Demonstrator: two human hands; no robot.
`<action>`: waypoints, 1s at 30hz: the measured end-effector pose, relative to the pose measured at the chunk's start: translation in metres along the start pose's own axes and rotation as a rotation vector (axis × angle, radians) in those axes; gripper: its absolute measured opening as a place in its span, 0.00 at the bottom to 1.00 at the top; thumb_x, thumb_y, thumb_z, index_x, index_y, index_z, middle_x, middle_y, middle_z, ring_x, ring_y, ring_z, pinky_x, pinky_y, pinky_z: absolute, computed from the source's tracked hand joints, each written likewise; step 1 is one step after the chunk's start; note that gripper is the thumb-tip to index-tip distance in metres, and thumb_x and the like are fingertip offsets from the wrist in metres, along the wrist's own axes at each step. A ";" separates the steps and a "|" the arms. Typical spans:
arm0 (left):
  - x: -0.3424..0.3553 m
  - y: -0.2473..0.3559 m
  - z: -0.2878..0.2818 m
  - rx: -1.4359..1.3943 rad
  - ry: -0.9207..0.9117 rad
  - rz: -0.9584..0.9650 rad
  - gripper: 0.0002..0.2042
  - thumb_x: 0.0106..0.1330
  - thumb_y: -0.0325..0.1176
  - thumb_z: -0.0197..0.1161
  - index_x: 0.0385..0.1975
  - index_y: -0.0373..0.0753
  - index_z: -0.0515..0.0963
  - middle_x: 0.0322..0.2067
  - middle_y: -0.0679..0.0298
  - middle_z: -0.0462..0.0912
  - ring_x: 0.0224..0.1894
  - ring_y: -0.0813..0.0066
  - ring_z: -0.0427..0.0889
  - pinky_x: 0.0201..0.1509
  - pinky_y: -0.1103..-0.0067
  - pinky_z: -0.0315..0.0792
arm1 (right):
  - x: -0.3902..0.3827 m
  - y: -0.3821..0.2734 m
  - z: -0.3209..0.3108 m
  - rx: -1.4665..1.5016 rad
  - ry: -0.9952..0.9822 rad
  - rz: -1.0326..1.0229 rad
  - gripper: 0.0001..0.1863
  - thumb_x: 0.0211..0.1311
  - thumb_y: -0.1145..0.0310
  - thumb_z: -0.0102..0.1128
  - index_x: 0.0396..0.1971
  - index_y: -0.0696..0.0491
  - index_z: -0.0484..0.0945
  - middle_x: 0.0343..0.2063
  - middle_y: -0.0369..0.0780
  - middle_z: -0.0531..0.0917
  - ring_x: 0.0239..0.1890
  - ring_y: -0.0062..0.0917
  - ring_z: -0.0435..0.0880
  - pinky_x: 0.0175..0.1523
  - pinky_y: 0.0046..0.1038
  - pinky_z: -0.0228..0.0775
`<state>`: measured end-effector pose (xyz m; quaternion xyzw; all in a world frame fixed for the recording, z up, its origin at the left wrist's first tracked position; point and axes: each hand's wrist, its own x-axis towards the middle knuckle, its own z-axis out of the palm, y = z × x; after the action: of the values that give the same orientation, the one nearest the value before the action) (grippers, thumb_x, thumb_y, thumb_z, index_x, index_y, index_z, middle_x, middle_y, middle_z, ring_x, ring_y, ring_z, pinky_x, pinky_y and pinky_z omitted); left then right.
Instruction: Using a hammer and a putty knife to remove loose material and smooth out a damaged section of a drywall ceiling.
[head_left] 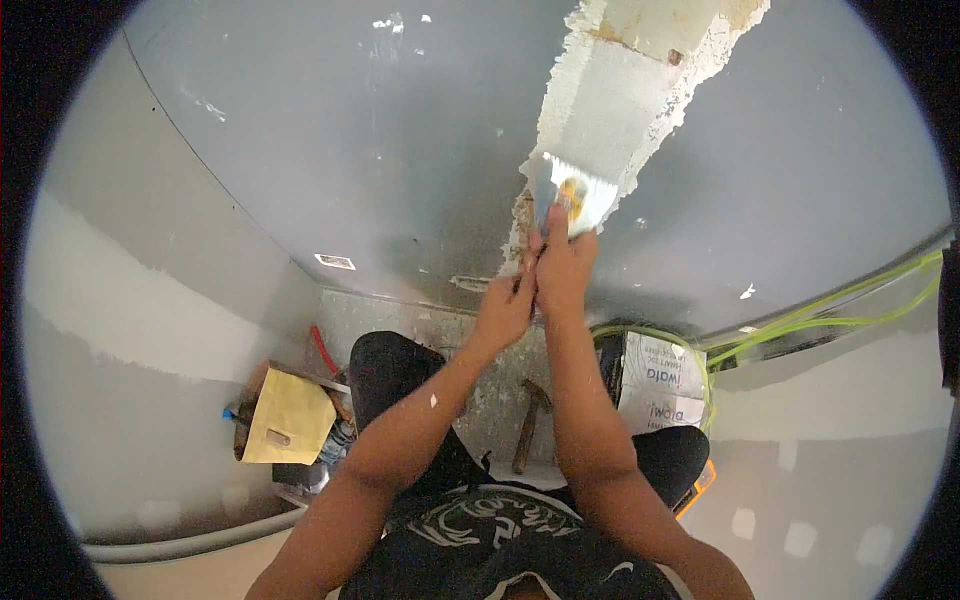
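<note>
Both my hands are raised together against a grey wall [330,150]. My right hand [565,265] grips the handle of a wide putty knife [572,195], whose metal blade lies flat on a strip of fresh white filler [625,100] running up the wall. My left hand [508,305] is closed just beside and below the right one, pressed against it on the same handle. The blade carries white filler and a yellow patch near the handle.
On the floor between my knees lies a hammer [528,425]. A yellow paper bag [288,420] sits at the lower left, a white sack [660,385] at the right, and green hoses [830,305] run along the wall's base.
</note>
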<state>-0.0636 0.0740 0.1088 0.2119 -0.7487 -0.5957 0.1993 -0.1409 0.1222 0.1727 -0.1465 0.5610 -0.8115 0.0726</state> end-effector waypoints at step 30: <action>0.005 -0.017 0.033 -0.031 0.137 0.229 0.33 0.78 0.54 0.42 0.24 0.26 0.76 0.14 0.59 0.73 0.17 0.71 0.71 0.23 0.71 0.66 | 0.018 0.014 -0.013 -0.272 0.023 -0.233 0.14 0.72 0.59 0.58 0.34 0.55 0.72 0.15 0.32 0.75 0.13 0.13 0.70 0.15 0.21 0.59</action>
<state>-0.0849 0.0948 0.0858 0.1621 -0.7433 -0.5647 0.3198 -0.1624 0.1240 0.1580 -0.2097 0.6458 -0.7325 -0.0490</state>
